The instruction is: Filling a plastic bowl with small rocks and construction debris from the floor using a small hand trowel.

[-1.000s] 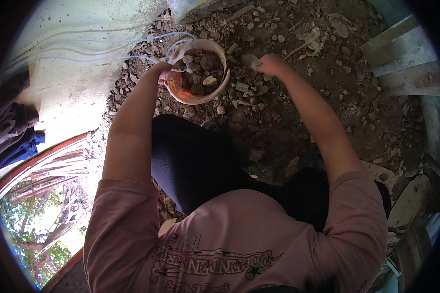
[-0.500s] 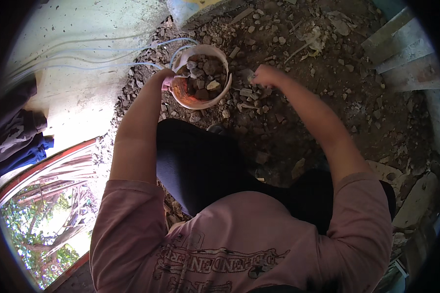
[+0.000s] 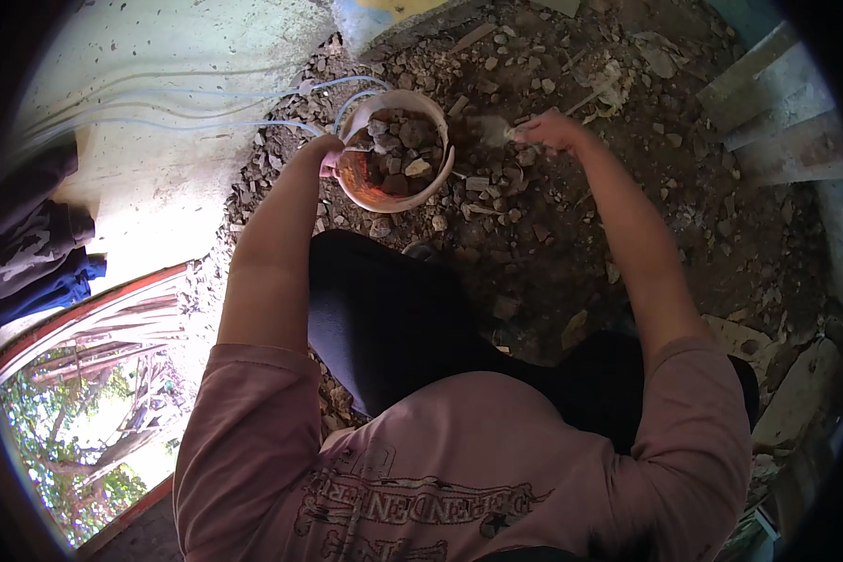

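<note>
A pale plastic bucket stained orange inside sits on the rubble, filled with grey, brown and tan stone chunks. My left hand grips the bucket at the left side of its rim. My right hand holds a small metal trowel, its blurred blade over the loose debris just right of the bucket, apart from it. I sit low, my dark-trousered legs bent below the bucket.
Dirt and broken rubble spread around me. Thin pale blue tubes run along the white wall at left. Dark and blue clothes hang above a window opening. Boards lean at the right.
My right hand has moved slightly to the right with the trowel. My left hand stays on the bucket, and the whole view has shifted a little.
</note>
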Demonstrator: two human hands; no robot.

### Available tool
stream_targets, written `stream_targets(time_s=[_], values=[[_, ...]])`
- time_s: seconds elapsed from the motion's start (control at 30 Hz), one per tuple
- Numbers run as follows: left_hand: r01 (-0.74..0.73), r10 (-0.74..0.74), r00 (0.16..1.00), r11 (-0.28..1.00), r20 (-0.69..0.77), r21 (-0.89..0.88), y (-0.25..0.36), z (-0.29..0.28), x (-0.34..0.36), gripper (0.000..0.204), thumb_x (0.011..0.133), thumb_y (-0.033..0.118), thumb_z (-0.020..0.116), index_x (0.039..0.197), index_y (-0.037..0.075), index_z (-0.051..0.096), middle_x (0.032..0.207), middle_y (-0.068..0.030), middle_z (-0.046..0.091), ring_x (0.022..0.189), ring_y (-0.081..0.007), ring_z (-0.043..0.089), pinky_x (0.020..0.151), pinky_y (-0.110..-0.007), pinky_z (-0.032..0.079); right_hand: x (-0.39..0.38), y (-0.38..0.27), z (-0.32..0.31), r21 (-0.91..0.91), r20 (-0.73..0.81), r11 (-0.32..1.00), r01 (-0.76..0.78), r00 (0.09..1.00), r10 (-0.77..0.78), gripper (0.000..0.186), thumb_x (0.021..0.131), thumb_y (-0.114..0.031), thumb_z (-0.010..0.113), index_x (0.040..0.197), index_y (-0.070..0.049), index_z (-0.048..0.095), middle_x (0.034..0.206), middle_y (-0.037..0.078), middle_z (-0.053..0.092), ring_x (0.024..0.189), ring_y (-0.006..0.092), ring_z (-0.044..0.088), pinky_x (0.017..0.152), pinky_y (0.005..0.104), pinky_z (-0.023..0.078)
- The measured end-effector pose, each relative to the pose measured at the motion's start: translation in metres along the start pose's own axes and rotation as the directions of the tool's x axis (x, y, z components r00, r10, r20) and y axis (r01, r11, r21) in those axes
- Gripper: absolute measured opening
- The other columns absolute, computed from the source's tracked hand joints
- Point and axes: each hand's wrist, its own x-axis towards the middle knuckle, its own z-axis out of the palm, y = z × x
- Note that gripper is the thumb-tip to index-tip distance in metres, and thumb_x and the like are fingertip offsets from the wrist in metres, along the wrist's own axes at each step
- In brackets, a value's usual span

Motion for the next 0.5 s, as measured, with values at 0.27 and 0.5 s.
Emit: stream_targets(time_s=[0.27,0.5], values=[[-0.234,0.222,0.972,0.942,-0.075,-0.243,-0.023,0.002,-0.002,0.032,0.086,0.018,0.066,0.117,0.011,0.064,0.088,-0.0078,0.069,0.073,-0.0185,0.069,0.063,-0.034,0.059,-0.029,-0.101,-0.013,-0.243,-0.284,0.956,0.166,0.930,-0.234,0.053,0.085,-0.045,0.074,0.130,-0.018,0.066,0.072,0.008,0.066,0.052,0.0136,0.056,0.051,0.0330,0.046],[-0.086,0.240,0.927,0.885,0.289,-0.458,-0.030,0.004,-0.034,0.030,0.097,0.018,0.059,0.125,0.010,0.055,0.108,-0.0069,0.070,0.084,-0.0178,0.071,0.087,-0.038,0.059,-0.058,-0.146,0.014,-0.599,-0.175,0.731,0.327,0.837,-0.518,0.060,0.085,-0.049,0.071,0.133,-0.015,0.062,0.121,0.012,0.069,0.108,0.0280,0.067,0.094,0.0419,0.052]])
